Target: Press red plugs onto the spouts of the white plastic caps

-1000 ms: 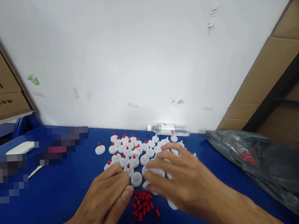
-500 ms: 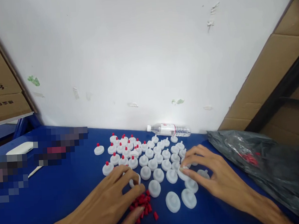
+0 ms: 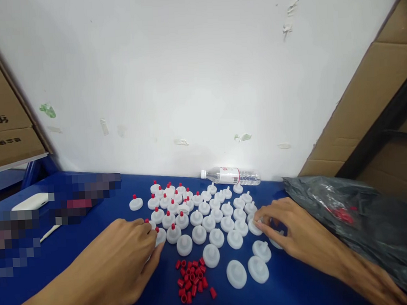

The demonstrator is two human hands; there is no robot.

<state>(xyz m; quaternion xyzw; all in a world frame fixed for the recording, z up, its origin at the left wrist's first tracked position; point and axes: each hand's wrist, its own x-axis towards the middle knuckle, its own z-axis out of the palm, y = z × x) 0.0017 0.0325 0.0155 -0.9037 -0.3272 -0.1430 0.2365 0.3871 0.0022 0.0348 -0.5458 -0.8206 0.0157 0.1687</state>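
Observation:
On the blue table lies a cluster of round white plastic caps with thin spouts [image 3: 211,256]. Those on the left carry small red tips, like the red-tipped cap [image 3: 173,233]. My left hand [image 3: 127,254] is at the cluster's left edge, its fingers closed around the side of a red-tipped white cap [image 3: 160,236], partly hidden by them. At the right edge, my right hand [image 3: 284,230] has thumb and fingers closed on a bare white cap [image 3: 254,228]. Loose red tips [image 3: 193,278] lie in a pile between the hands, nearer me.
A clear plastic bottle [image 3: 230,175] lies against the white wall. To the right is a dark plastic bag [image 3: 371,225] with red pieces showing. Cardboard boxes [image 3: 8,135] stand at left. A white device [image 3: 32,201] lies on the left of the table.
My left hand has moved left, away from the loose red tips, uncovering the pile and nearby caps. My right hand has shifted slightly right.

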